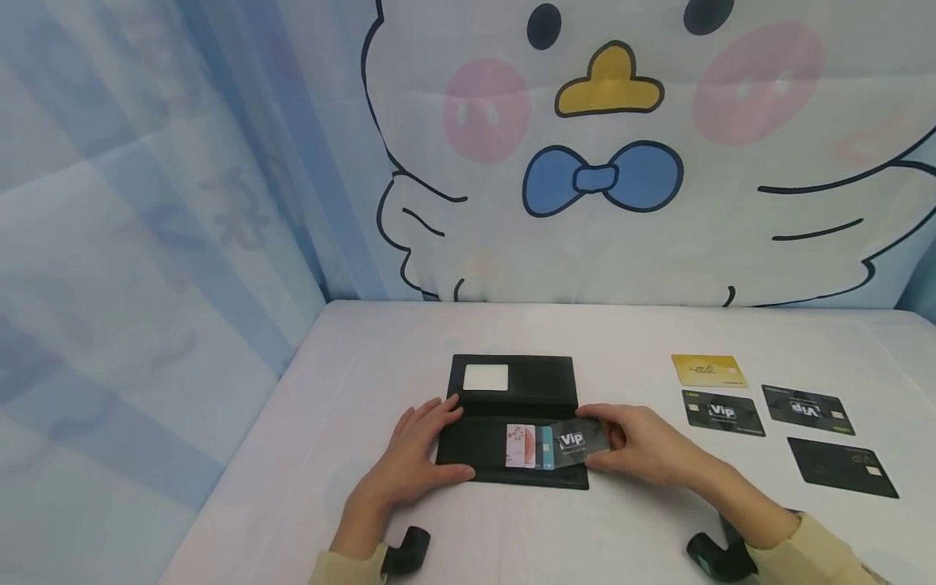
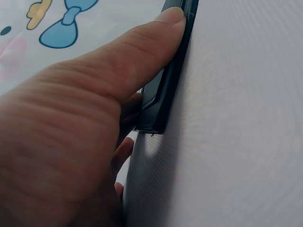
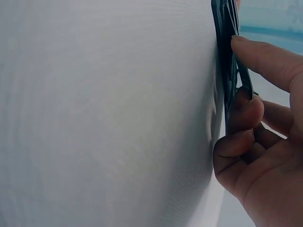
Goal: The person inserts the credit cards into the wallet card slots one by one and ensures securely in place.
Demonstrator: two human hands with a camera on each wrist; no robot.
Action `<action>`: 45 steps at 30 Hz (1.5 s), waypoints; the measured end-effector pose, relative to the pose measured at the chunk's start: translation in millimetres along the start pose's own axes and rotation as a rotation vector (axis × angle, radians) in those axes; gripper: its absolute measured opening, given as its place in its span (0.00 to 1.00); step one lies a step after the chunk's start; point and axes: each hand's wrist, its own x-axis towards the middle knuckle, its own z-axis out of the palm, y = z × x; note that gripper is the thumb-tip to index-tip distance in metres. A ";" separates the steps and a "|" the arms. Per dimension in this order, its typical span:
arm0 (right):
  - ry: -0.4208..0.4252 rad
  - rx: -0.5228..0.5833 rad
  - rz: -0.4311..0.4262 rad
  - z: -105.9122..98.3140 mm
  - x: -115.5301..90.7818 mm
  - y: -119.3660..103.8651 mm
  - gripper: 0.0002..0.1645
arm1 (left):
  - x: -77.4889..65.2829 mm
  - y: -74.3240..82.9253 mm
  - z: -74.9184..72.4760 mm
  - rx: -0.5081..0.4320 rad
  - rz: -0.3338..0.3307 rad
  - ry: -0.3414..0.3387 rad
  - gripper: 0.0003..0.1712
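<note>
Head view: a black, leather-like rectangular wallet point(image 1: 475, 443) lies unfolded on a table covered in white cloth point(image 1: 585, 536). Its far panel carries a small white rectangle point(image 1: 486, 377) toward the left; its near panel bears a pink-and-white patterned card point(image 1: 521, 446) and, just right of that, a narrow visible strip of a blue card point(image 1: 547, 448).

At the wallet's left side is the person's left hand point(image 1: 413, 455), fingers extended and thumb spread away from them, resting against the wallet without grasping a card. The left wrist view shows the thumb point(image 2: 147, 52) pressed along the wallet's edge.

At the wallet's right side, the right hand point(image 1: 651, 445) pinches a dark grey plastic card lettered "VIP" point(image 1: 574, 441), which lies over the wallet's near panel, beside the blue strip. In the right wrist view the card appears edge-on between bent fingers and thumb.

Well to the right of the wallet lie four loose cards: a gold card point(image 1: 709, 370), a black "VIP" card point(image 1: 724, 413) nearer the person, another black "VIP" card point(image 1: 808, 409) turned upside down, and a plainer black card point(image 1: 843, 467) nearest of all.

Beyond the wallet hangs a pale fabric backdrop with a cartoon figure wearing a blue bow tie point(image 1: 603, 179). Pale yellow sleeves point(image 1: 812, 552) and dark wrist-worn devices point(image 1: 408, 551) show on the wallet's near side.
</note>
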 end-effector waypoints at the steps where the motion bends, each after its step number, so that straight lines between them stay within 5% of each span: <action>1: 0.005 -0.005 0.005 0.6 0.0 -0.3 0.38 | 0.0 0.1 0.0 0.000 -0.001 -0.001 0.48; 11: 0.034 -0.053 0.063 13.0 -2.8 -12.9 0.39 | 0.4 -1.3 0.2 0.006 -0.009 0.005 0.48; 29: -0.033 0.157 0.086 0.2 -12.3 -1.9 0.32 | -0.1 1.0 -1.6 -0.003 -0.027 -0.001 0.48; 45: -0.069 0.123 -0.001 7.9 -2.7 -7.7 0.31 | 1.4 -0.4 0.9 0.005 -0.010 0.005 0.49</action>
